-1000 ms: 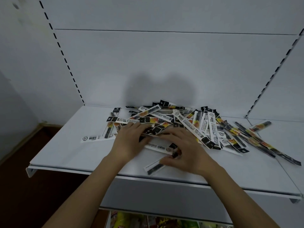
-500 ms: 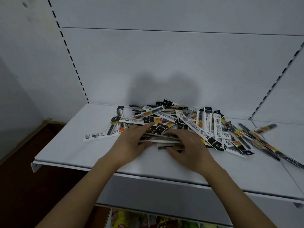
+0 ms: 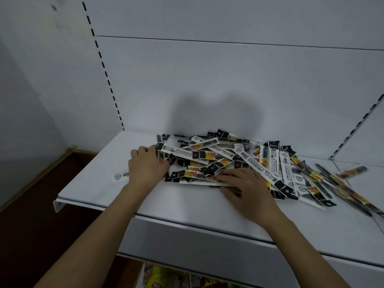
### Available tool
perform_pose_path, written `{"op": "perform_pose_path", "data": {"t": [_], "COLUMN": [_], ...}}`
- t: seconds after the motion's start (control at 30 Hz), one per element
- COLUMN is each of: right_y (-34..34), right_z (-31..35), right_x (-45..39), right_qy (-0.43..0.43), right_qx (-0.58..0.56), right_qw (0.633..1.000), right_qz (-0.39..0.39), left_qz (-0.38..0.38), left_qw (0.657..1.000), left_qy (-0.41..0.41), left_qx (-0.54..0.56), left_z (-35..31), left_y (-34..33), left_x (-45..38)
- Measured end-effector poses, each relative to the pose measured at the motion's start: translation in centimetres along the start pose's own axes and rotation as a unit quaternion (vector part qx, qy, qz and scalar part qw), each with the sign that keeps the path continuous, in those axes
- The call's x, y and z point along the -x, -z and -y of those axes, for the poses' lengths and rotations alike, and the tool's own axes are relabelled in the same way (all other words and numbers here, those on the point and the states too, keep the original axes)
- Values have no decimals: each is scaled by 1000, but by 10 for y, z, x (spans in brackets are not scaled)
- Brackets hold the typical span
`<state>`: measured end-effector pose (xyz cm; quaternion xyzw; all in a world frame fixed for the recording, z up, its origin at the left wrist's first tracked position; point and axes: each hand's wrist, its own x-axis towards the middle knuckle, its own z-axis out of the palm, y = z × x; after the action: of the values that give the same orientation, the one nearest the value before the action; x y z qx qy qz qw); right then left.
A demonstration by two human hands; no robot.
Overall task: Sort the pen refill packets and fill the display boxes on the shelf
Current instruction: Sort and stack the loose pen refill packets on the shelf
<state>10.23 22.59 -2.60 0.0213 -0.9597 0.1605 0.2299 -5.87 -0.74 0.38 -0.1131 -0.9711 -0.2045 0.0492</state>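
Observation:
A heap of pen refill packets (image 3: 239, 159), white, black and yellow, lies spread over the white shelf (image 3: 93, 183) from the middle to the right. My left hand (image 3: 145, 169) rests against the heap's left end, fingers loosely spread, with a few packet ends lying over its fingertips. My right hand (image 3: 247, 190) lies at the heap's front, fingers flat on a small stack of packets (image 3: 197, 180) and thumb at that stack's near edge, pinching it. One packet end (image 3: 118, 176) pokes out left of my left hand. No display box is in view.
Several long packets (image 3: 342, 183) trail off to the right across the shelf joint. The white back panel (image 3: 207, 80) rises behind the heap. A lower shelf with colourful goods (image 3: 166, 279) shows below. Dark floor (image 3: 31, 204) lies left of the shelf.
My left hand has slid left to the heap's left end, covering the loose packet there. My right hand has stayed on the front stack, which now lies squarer. The view has shifted.

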Motion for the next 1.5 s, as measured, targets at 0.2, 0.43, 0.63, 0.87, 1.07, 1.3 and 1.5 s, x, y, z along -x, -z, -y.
{"op": "perform_pose_path", "data": {"t": [0.2, 0.43, 0.63, 0.87, 1.07, 1.3, 1.5], "right_y": [-2, -14, -14, -14, -14, -12, -12], "right_z": [11, 12, 13, 12, 13, 15, 16], "right_x": [-24, -28, -29, -28, -27, -27, -27], "right_qy": [17, 16, 6, 2, 1, 4, 5], "right_qx": [21, 2, -4, -2, -3, -3, -4], "right_qw": [999, 1000, 1000, 1000, 1000, 1000, 1000], "right_qz": [21, 14, 22, 29, 24, 14, 6], "left_qz": [32, 15, 169, 176, 85, -95, 92], "left_qw": [996, 998, 984, 980, 987, 994, 973], "left_qy": [-6, -20, -45, -91, -60, -61, -212], "left_qx": [86, 60, -27, 26, -127, 1, -21], "left_z": [4, 43, 57, 46, 41, 38, 5], "left_y": [7, 28, 51, 46, 42, 59, 24], "left_x": [-18, -26, -12, -10, -15, -30, -17]}}
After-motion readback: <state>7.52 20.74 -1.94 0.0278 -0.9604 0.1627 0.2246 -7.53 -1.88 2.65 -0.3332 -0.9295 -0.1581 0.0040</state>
